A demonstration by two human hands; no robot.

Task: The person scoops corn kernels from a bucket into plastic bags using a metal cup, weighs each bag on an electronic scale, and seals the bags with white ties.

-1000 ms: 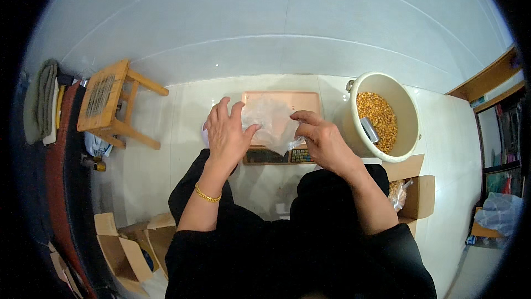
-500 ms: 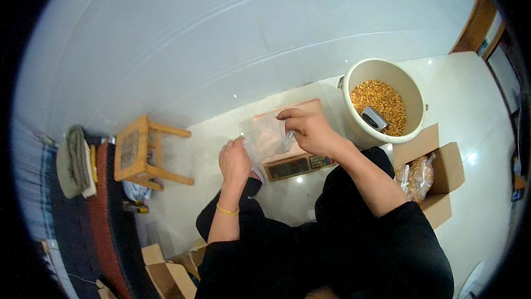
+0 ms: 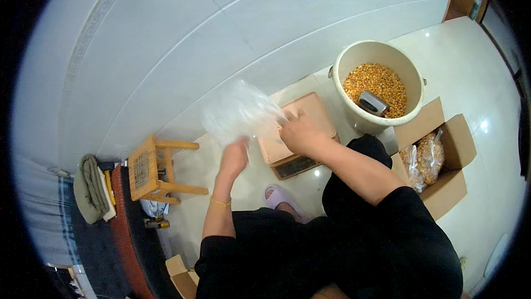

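Clear bag (image 3: 239, 113) held up over the floor, above the pink scale (image 3: 296, 133). Left hand (image 3: 234, 156) grips its lower edge, right hand (image 3: 297, 133) pinches its right edge. Bucket (image 3: 344, 66) of corn right of the scale; box (image 3: 448, 180) beside it.

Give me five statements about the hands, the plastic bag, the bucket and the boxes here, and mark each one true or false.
1. Both hands grip the clear plastic bag. True: the left hand and the right hand each hold an edge.
2. The cream bucket is empty. False: it holds yellow corn kernels with a scoop lying on them.
3. The pink scale sits on the floor beside the bucket. True.
4. The open cardboard box holds nothing. False: filled bags of kernels lie in it.
5. The wooden stool stands at the person's right. False: it stands at their left.
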